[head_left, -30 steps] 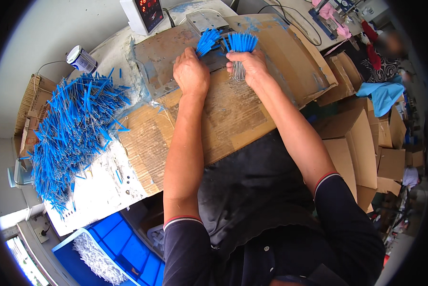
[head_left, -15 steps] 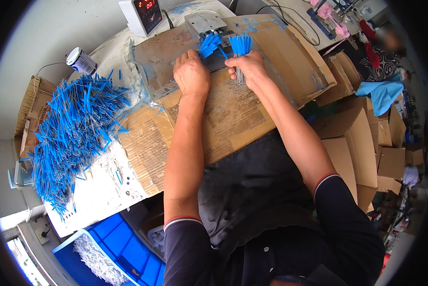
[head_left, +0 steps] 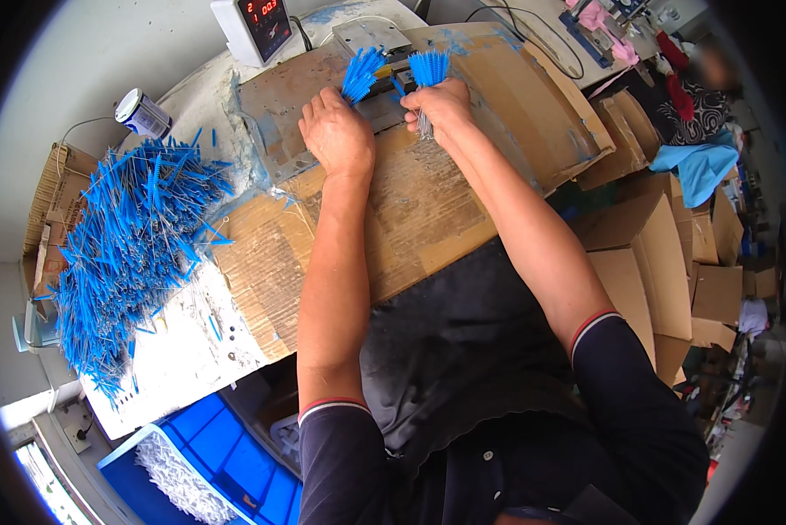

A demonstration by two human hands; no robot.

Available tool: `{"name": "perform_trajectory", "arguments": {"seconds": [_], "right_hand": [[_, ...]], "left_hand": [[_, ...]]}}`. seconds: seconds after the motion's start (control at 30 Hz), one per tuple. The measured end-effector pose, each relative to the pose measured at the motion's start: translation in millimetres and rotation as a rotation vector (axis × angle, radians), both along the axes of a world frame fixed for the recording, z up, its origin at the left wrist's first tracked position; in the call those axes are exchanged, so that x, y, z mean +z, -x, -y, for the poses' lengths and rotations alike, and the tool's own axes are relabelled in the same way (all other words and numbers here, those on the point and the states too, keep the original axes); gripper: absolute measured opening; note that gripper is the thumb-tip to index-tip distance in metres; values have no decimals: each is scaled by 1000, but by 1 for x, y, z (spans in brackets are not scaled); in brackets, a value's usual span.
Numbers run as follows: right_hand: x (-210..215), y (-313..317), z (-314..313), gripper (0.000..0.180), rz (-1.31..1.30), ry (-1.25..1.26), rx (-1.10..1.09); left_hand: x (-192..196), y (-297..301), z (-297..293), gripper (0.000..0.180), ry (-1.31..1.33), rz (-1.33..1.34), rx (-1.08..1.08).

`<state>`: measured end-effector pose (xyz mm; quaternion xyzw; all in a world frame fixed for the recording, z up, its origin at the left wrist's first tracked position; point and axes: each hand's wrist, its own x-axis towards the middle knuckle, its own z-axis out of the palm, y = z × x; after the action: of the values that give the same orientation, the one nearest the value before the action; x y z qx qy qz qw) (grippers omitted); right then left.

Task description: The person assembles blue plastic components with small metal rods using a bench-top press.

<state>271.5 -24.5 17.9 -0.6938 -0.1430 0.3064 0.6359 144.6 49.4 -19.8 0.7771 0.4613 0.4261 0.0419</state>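
Note:
My left hand (head_left: 336,131) grips a small bunch of blue bristle brushes (head_left: 360,73) with thin wire stems, their blue heads fanned upward. My right hand (head_left: 443,103) is closed on a second bunch of blue brushes (head_left: 429,66), whose wire stems hang below my fist. Both hands hover over a worn cardboard-covered worktop (head_left: 410,219), close to a small metal fixture (head_left: 384,96) between them.
A big heap of loose blue brushes (head_left: 126,254) lies at the left on white sheet. A tape roll (head_left: 142,112) and a box with a red digital display (head_left: 255,28) stand at the back. Cardboard boxes (head_left: 646,254) crowd the right; a blue crate (head_left: 192,472) sits low left.
Both hands have shifted slightly away from me toward the metal fixture, carrying their brush bunches; the bunches stay gripped.

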Motion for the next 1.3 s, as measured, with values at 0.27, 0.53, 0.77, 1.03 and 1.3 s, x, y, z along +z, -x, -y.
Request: {"name": "perform_trajectory", "arguments": {"seconds": [0.27,0.53,0.77,1.03,1.3], "right_hand": [[-4,-6,13,15,-183,-164,54],[-8,-11,24,15,-184,-226,125],[-8,-14,29,16,-191,-260,195],[-11,-8,30,13,-136,-267,173],[-13,-3,14,14,-4,-193,146]], "left_hand": [[-1,1,2,7,43,27,-133],[4,2,3,14,123,20,-161],[5,3,5,18,163,18,-162],[3,3,5,18,111,-77,-183],[6,3,3,11,163,-2,-22]]}}
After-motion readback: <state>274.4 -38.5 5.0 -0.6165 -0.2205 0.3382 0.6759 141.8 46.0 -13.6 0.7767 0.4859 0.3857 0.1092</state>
